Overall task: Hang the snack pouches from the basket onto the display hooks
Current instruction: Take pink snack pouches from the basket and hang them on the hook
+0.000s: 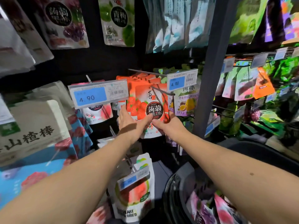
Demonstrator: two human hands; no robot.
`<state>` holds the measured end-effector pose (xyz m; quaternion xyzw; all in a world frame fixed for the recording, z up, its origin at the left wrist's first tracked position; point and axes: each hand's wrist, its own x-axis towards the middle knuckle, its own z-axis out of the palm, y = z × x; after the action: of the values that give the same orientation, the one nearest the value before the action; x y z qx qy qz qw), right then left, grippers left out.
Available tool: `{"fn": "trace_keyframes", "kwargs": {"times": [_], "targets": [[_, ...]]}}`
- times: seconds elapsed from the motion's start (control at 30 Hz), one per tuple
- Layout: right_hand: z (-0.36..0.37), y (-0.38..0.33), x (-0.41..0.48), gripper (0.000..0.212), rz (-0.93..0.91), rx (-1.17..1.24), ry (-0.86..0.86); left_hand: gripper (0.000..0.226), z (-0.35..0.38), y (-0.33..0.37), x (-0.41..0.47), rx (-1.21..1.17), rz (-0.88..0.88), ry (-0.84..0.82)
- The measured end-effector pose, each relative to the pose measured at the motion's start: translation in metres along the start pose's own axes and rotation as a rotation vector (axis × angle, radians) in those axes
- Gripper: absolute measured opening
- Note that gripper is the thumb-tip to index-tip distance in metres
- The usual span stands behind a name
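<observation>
Left hand [129,122], right hand [170,126] pinching strawberry pouch [142,102], fingers hidden behind, basket [169,198] cropped

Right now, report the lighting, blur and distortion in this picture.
Head view: light falls brightest on the strawberry pouch, its print sharp; a shadow crosses the back of the left hand; the back panel is near black; wide-angle distortion tilts the grey upright post; pouches in the basket at lower right are blurred.
</observation>
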<state>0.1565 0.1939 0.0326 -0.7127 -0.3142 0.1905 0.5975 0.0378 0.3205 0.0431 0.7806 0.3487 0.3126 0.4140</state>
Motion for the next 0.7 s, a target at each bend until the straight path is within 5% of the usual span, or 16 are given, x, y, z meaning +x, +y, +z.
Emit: {"fn": "trace_keyframes", "kwargs": {"times": [0.17,0.33,0.43,0.57,0.7], "targets": [[-0.012,-0.02,-0.051,0.063,0.012,-0.143,0.066,0.106,-0.009,0.003,-0.044,0.033,0.035,0.098],[-0.029,-0.046,-0.115,0.063,0.068,-0.323,0.066,0.07,-0.027,0.013,-0.096,0.227,-0.019,0.024],[-0.038,-0.058,-0.155,0.067,0.109,-0.4,0.061,0.066,-0.033,0.018,-0.129,0.153,0.049,-0.081],[-0.055,-0.068,-0.216,0.085,0.156,-0.509,0.038,0.026,-0.046,0.058,-0.199,0.125,0.153,-0.305],[-0.068,-0.1,-0.288,0.067,0.173,-0.593,0.007,0.042,-0.055,0.083,-0.253,0.241,0.251,-0.47]]}}
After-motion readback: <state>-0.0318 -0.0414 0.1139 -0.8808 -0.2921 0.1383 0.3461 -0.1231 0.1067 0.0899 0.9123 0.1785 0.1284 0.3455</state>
